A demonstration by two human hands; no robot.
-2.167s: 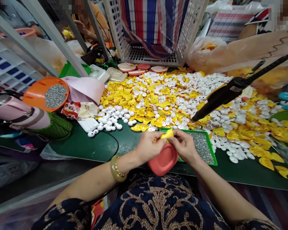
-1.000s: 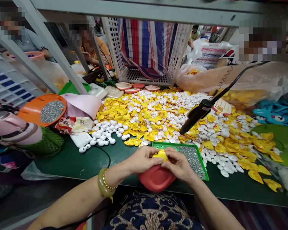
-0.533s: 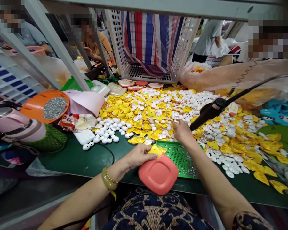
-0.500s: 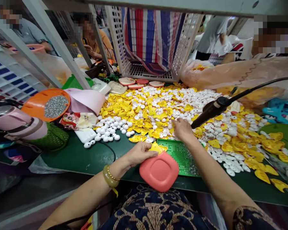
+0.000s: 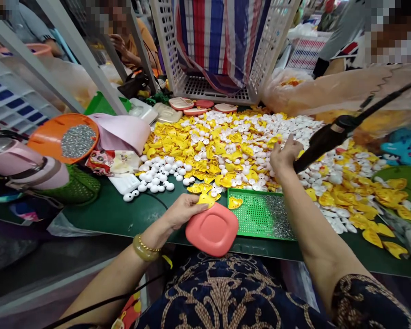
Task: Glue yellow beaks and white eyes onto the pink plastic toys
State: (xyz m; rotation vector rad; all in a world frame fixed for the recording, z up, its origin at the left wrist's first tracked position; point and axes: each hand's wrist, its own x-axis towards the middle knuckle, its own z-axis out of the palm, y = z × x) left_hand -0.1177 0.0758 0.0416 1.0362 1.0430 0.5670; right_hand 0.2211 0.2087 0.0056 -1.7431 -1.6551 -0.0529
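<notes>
My left hand (image 5: pixel 185 210) pinches a yellow plastic piece (image 5: pixel 207 199) joined to a coral-red rounded part (image 5: pixel 212 229), held over the table's front edge. Farther right, my right hand (image 5: pixel 285 155) is raised over the pile with its fingers apart; a yellow piece with an orange bit (image 5: pixel 274 140) is by its fingertips, and whether it is touched I cannot tell. A black electric screwdriver (image 5: pixel 324 137) hangs against that hand's right side. Below lies a green perforated tray (image 5: pixel 253 214) with small screws (image 5: pixel 282 217) at its right end and a loose yellow piece (image 5: pixel 235 203).
Mixed yellow and white parts (image 5: pixel 222 146) cover the table's middle and right. White eye pieces (image 5: pixel 157 176), an orange bowl of metal bits (image 5: pixel 43 139) and a pink flask (image 5: pixel 27 164) stand left. A crate (image 5: pixel 167 50) is behind; people sit beyond the frame bars.
My right hand has moved right and away from me, with its fingers spread. The screwdriver has shifted right. My left hand and the red part are slightly farther left; a yellow piece now shows in the tray.
</notes>
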